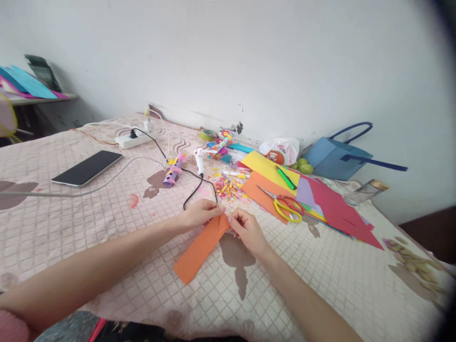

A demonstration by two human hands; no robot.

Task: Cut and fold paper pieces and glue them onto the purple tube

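A long orange paper strip (201,249) lies on the quilted pink bedspread (107,223) in front of me. My left hand (201,213) pinches the strip's far end from the left. From the right, my right hand (247,230) pinches the same end, where the paper is folded up. Just beyond the hands lies a pile of small coloured paper scraps (228,187).
Yellow-handled scissors (285,205) rest on a stack of coloured paper sheets (320,199) to the right, with a green marker (285,178). A glue gun (199,161) with black cord, a power strip (133,139), a phone (87,167) and a blue bag (335,156) sit farther back.
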